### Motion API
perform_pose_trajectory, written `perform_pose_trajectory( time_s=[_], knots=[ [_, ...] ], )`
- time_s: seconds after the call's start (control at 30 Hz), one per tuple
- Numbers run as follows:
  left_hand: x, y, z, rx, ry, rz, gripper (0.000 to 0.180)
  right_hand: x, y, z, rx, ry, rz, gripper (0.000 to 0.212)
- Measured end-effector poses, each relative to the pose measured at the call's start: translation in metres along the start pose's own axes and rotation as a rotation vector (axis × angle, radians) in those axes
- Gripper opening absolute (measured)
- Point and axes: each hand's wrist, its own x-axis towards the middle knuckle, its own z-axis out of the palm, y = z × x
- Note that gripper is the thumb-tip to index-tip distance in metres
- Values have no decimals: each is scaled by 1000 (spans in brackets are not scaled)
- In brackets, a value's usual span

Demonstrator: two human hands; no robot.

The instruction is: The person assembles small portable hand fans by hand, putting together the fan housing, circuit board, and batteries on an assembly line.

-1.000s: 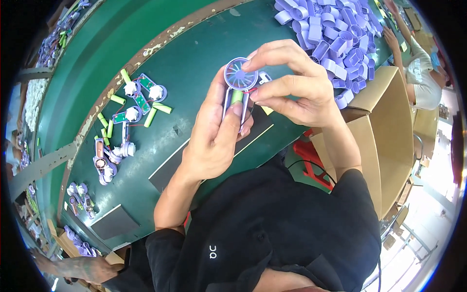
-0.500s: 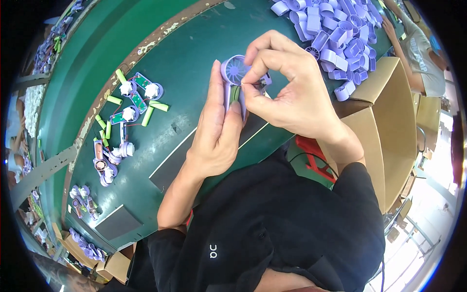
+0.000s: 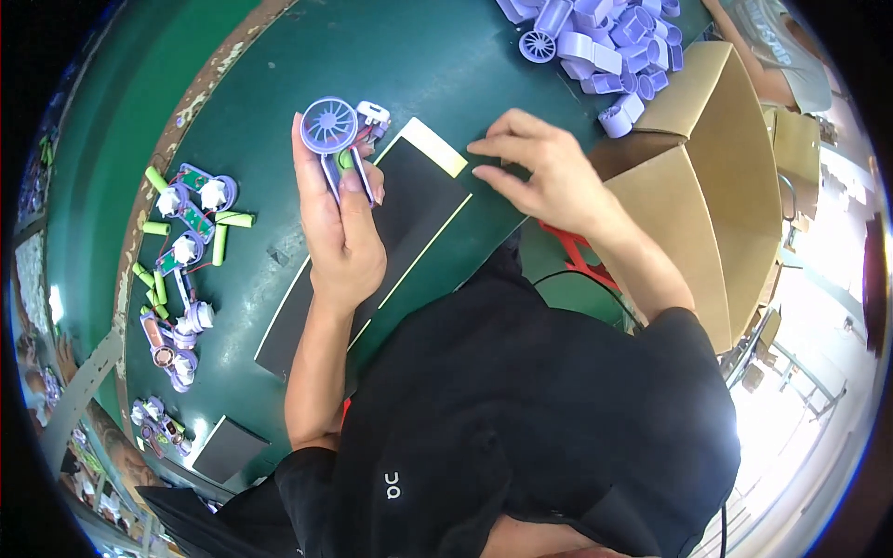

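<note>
The fan unit [image 3: 330,126] sits in the left hand [image 3: 340,234]; battery cells [image 3: 219,245] (some seemingly touching circuit assemblies [image 3: 196,221]) lie to its left, the mat [image 3: 409,205] to its near right. Housings [image 3: 605,58] are heaped behind the carton [image 3: 662,256].

Seemingly an assembly workshop; purple casings [image 3: 595,54] heaped on a workbench [image 3: 437,70].

Green worktable [image 3: 428,65] — chipped brown edge [image 3: 198,93], grey metal bar [image 3: 82,395] at left, pale floor [image 3: 833,312] rightward — brightly lit
</note>
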Motion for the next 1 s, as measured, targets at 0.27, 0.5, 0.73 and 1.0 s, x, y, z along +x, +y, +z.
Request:
perform_pose_trajectory(
  time_s=[0.27, 0.5, 0.73, 1.0],
  knots=[
    [-3, -19, -3, 33, 100, 19, 61, 9, -8, 27, 22, 158, -153, 28],
    [0, -24, -4, 13, 253, -6, 59, 34, -20, 51, -101, 171, -61, 29],
    [1, -33, -7, 59, 248, 24, 65, 36, -30, 71, -294, 153, -112, 33],
    [2, -32, -6, 83, 249, 15, 68, 56, -23, 47, 37, 22, 27, 22]
  ],
)
